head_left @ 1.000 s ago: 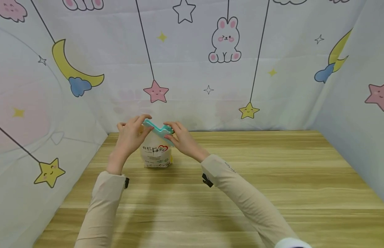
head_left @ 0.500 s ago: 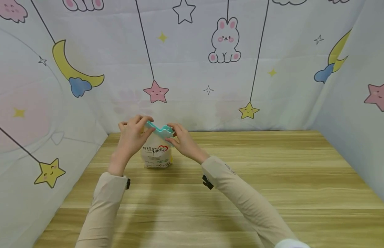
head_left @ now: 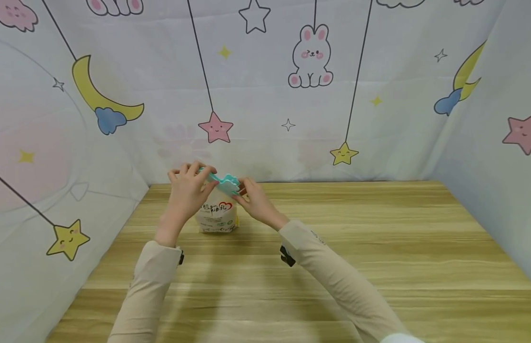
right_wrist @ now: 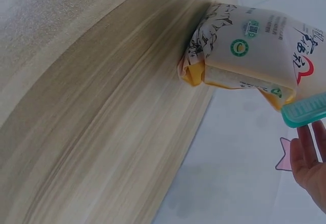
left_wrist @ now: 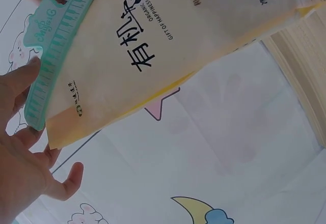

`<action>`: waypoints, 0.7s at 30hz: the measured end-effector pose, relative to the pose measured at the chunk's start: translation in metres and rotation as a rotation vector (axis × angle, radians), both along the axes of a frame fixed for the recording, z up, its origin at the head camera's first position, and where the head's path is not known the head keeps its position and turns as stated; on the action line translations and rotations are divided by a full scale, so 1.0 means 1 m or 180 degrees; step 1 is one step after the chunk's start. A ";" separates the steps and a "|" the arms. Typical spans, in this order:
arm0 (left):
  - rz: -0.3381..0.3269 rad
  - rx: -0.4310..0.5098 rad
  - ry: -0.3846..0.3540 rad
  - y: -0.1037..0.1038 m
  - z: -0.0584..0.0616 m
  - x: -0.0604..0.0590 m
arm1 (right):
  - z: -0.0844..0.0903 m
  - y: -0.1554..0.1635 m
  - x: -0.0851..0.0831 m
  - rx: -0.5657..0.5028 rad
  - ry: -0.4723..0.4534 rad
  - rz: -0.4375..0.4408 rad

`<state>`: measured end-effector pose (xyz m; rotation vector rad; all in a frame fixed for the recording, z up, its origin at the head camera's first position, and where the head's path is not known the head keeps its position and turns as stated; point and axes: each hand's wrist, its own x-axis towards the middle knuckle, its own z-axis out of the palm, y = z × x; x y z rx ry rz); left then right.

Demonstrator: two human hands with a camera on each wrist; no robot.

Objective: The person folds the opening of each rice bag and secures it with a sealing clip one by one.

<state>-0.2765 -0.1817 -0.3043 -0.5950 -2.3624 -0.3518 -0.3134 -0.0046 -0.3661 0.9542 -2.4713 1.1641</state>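
A cream paper bag [head_left: 218, 221] with black lettering and a red heart stands on the table at the left. Across its top lies a teal bag clip [head_left: 228, 186], slanting down to the right in the head view. My left hand [head_left: 187, 191] pinches the clip's left end, its thumb against the clip [left_wrist: 51, 56] in the left wrist view. At the other end is my right hand [head_left: 257, 204], with fingers and thumb round the clip's edge. The right wrist view shows fingertips [right_wrist: 305, 137] at the clip's end; the thumb is hidden there.
The wooden table [head_left: 355, 247] reaches back to a white cloth wall [head_left: 265, 95] printed with stars, moons and rabbits. Cloth also borders the table on the left and right. A yellow side fold of the bag shows in the right wrist view.
My left hand has shifted slightly right and down along the clip. The right hand's fingers have moved slightly lower on its end, showing more of the clip. The bag stays in place.
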 end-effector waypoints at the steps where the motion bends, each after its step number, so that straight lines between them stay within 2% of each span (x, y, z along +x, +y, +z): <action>1: 0.0007 -0.0013 0.0012 0.000 0.000 0.000 | -0.001 0.000 0.000 0.0009 -0.0010 -0.0014; 21: 0.0051 -0.0185 0.0012 0.001 0.000 -0.001 | -0.010 0.001 0.001 0.0028 -0.0029 -0.0154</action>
